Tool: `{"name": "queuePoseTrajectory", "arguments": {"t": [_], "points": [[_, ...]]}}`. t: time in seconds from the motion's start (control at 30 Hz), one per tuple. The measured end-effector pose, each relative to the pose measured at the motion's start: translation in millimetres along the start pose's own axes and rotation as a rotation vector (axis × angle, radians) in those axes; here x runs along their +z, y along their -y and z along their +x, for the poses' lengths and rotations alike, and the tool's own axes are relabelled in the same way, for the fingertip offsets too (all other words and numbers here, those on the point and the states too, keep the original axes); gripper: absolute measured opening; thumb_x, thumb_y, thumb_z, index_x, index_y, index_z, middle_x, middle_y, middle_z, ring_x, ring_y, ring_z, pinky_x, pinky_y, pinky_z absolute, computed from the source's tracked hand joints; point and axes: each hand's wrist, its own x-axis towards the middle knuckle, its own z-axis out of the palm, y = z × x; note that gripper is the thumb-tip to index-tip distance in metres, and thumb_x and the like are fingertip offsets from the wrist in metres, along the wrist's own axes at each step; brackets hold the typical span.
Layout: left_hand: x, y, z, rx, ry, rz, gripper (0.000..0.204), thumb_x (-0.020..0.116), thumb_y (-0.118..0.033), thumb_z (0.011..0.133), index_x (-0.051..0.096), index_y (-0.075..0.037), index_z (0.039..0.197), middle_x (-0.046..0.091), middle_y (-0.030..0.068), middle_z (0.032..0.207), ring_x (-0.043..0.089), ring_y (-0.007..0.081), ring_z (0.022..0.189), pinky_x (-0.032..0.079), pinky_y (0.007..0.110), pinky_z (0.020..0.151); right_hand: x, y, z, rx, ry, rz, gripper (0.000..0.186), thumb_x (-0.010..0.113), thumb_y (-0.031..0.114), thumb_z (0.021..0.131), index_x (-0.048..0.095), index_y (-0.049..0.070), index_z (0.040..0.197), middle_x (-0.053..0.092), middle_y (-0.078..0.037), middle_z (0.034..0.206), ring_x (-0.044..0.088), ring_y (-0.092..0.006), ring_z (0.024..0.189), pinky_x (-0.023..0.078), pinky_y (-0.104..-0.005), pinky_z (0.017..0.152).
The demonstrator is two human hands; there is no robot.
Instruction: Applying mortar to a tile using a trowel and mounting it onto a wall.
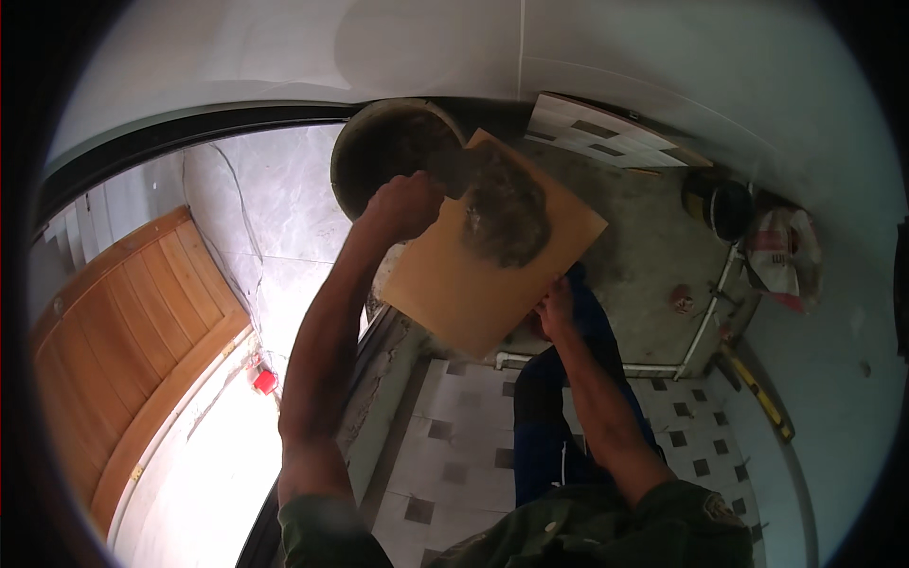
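Note:
My right hand (pixel 557 308) grips the lower right edge of a square tan tile (pixel 436 284), held tilted above the floor. A heap of wet grey mortar (pixel 507 213) lies spread over the tile's upper middle. My left hand (pixel 407 204) is closed in a fist near the tile's left corner, around the handle of a trowel; its grey blade (pixel 454 172) is blurred and reaches to the mortar. Just beyond that hand stands a round bucket (pixel 343 142) with dark mortar inside. The fingers of my right hand are partly hidden under the tile.
Patterned tiles (pixel 606 133) lean at the far wall. On the right are a dark bucket (pixel 718 204), a white bag (pixel 786 251), white pipes (pixel 710 293) and a yellow level (pixel 757 390). A wooden door (pixel 142 350) stands at left, beyond a raised sill. Laid tiles (pixel 454 431) cover the near floor.

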Motion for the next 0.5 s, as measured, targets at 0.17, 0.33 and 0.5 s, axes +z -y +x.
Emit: {"name": "queuePoseTrajectory", "arguments": {"t": [0.17, 0.33, 0.5], "points": [[62.3, 15.9, 0.0, -0.069, 0.213, -0.196, 0.024, 0.043, -0.019, 0.087, 0.060, -0.002, 0.084, 0.061, 0.0188, 0.068, 0.063, 0.0332, 0.060, 0.052, 0.041, 0.058, 11.8, -6.8, -1.4, 0.102, -0.019, 0.050, 0.041, 0.052, 0.043, 0.090, 0.040, 0.016, 0.119, 0.051, -0.004, 0.104, 0.053, -0.0194, 0.091, 0.047, -0.0350, 0.069], [101.4, -10.9, -57.7, -0.092, 0.143, -0.364, 0.027, 0.037, -0.020, 0.092, 0.055, -0.001, 0.086, 0.060, 0.0177, 0.065, 0.063, 0.0300, 0.055, 0.050, 0.040, 0.048, -15.1, -7.0, 8.4, 0.060, -0.028, -0.009, 0.039, 0.051, 0.040, 0.091, 0.040, 0.016, 0.120, 0.052, -0.003, 0.104, 0.055, -0.0189, 0.090, 0.049, -0.0347, 0.069], [143.1, -24.7, -87.4, 0.023, -0.271, 0.029, 0.031, 0.039, -0.028, 0.092, 0.052, 0.000, 0.094, 0.060, 0.0240, 0.076, 0.062, 0.0396, 0.068, 0.050, 0.050, 0.064, -5.0, -9.2, 6.3, 0.054, 0.019, -0.001, 0.039, 0.051, 0.038, 0.091, 0.039, 0.017, 0.122, 0.054, -0.003, 0.106, 0.057, -0.0197, 0.091, 0.051, -0.0343, 0.070]]}}
